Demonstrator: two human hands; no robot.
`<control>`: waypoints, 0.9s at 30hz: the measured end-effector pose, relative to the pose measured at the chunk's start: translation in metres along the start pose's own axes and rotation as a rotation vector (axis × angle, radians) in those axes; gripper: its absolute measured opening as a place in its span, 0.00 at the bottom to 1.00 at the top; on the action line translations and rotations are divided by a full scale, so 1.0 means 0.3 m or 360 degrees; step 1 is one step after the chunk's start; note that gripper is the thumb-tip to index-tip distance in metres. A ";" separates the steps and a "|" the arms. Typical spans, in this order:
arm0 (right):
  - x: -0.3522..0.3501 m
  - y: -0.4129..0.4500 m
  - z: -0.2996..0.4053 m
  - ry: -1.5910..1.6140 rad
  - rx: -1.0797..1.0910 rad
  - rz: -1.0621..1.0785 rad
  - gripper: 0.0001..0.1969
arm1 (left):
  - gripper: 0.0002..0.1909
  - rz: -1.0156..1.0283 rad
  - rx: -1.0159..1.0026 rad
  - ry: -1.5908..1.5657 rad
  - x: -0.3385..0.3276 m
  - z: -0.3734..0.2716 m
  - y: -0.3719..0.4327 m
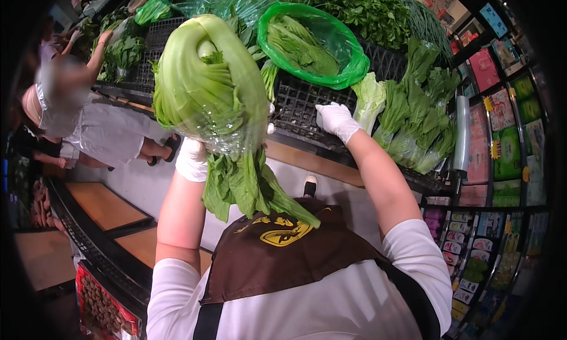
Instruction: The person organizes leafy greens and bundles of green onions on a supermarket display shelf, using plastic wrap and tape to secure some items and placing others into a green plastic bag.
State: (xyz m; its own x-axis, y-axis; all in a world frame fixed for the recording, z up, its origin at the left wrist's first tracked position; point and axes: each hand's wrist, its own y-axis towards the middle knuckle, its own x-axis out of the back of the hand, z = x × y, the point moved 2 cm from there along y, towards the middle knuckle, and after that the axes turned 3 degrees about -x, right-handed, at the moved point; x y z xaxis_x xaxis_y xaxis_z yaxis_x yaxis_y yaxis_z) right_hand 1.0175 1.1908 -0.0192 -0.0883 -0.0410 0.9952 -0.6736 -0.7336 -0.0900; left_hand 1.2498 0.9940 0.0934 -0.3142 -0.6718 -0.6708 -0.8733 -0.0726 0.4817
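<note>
My left hand (192, 160), in a white glove, supports a large head of leaf mustard (208, 87) from below and behind. Clear film wraps its middle, and its thick pale stalks curve over at the top. Loose green leaves hang from it in front of my brown apron (283, 260). White fingertips show at the head's right side. My right hand (336, 120), also gloved, is over the front of a black plastic grid shelf (301, 96), fingers loosely bent, no item visible in it. Right beside it lies a pale-stalked leafy vegetable (370, 101).
A green plastic bag (359, 67) holding leafy greens lies open on the shelf. Film-wrapped greens (416, 118) are piled at right, by a roll of clear film (462, 134). Bunched herbs (359, 12) stand behind. A person (106, 123) bends over the shelf at left; packaged goods (505, 154) line the right.
</note>
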 end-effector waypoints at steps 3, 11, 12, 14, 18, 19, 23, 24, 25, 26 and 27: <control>0.234 -0.094 0.061 0.1126 0.0231 0.0115 0.22 | 0.65 -0.0228 0.0118 0.0064 -0.039 0.014 0.097; 0.369 -0.307 0.007 0.3069 0.0907 0.0776 0.74 | 0.57 -0.0304 -0.0151 0.0392 -0.101 0.178 0.411; 0.351 -0.302 -0.027 0.2958 0.1035 0.0659 0.74 | 0.57 -0.0292 -0.0205 0.0347 -0.085 0.201 0.444; 0.335 -0.306 -0.098 0.3201 0.0900 0.0550 0.72 | 0.57 -0.0029 -0.0253 -0.0094 -0.076 0.253 0.518; 0.349 -0.329 -0.261 0.2668 0.0955 0.0025 0.52 | 0.56 0.0287 -0.0220 -0.0487 -0.070 0.342 0.639; 0.369 -0.329 -0.282 0.2378 0.0923 -0.0203 0.46 | 0.56 0.0306 -0.0188 -0.0508 -0.061 0.365 0.668; 0.273 -0.337 -0.387 0.2784 0.0063 -0.0202 0.14 | 0.55 0.0373 -0.0061 -0.0715 -0.075 0.466 0.800; 0.277 -0.355 -0.419 0.3138 0.0160 -0.0383 0.12 | 0.55 0.0437 -0.0091 -0.0697 -0.071 0.474 0.844; 0.290 -0.388 -0.474 0.3080 -0.0095 -0.0589 0.10 | 0.54 0.0492 -0.0119 -0.0679 -0.062 0.476 0.880; 0.253 -0.441 -0.543 0.3091 -0.0468 -0.0951 0.09 | 0.52 0.0397 -0.0160 -0.0513 -0.055 0.472 0.910; 0.302 -0.490 -0.614 0.2788 -0.0995 -0.1202 0.08 | 0.49 0.0109 -0.0178 -0.0208 -0.053 0.466 0.933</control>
State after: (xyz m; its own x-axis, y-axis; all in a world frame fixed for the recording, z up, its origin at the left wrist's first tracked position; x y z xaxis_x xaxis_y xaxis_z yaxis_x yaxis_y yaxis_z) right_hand 0.9734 1.4200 0.0774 0.0572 0.9687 -0.2414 -0.9908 0.0254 -0.1327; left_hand 0.9584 1.0874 0.1601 -0.4236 -0.5772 -0.6981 -0.8036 -0.1162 0.5837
